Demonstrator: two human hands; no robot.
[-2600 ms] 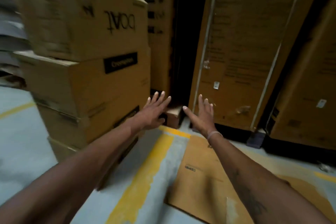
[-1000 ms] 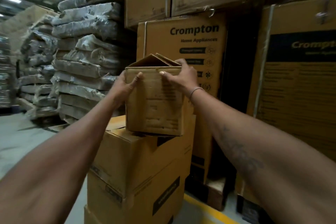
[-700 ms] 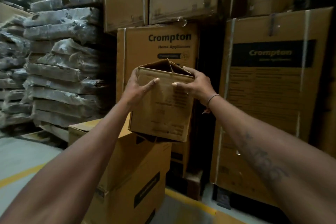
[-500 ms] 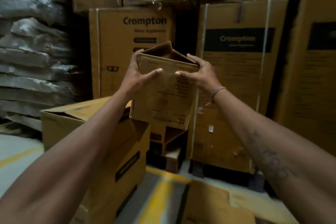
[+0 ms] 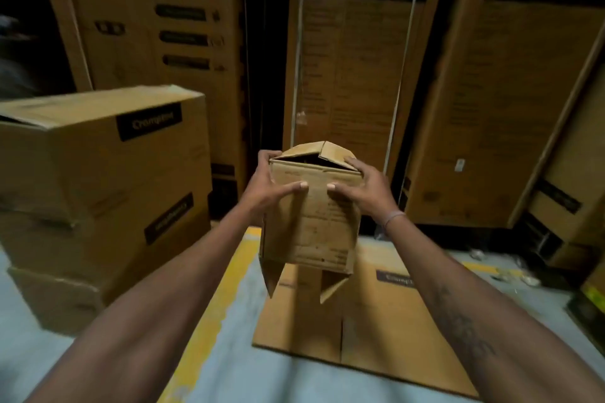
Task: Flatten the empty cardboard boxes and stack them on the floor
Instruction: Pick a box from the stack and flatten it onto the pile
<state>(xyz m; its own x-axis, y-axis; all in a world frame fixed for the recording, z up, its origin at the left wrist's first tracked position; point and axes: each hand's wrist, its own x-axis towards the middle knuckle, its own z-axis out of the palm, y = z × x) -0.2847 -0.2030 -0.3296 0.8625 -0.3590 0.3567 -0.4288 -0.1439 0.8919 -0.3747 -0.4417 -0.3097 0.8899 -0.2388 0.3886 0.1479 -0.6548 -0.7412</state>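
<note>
The small box (image 5: 311,222) hangs upright between both hands. The left hand (image 5: 266,188) and right hand (image 5: 363,190) clamp its top corners, above the flattened cardboard (image 5: 393,321) on the floor.

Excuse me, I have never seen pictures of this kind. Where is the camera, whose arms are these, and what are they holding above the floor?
The camera sits on a person's head and looks forward and down, so the two bare arms are that person's own. No machine is there. The left hand and the right hand grip a small cardboard box from both sides, in the air. Its top flaps stand partly open and its bottom flaps hang loose. Below it, on the grey floor, lies a flattened cardboard sheet beside a yellow line. To the left stands a stack of brown boxes; tall cartons stand behind.
</note>
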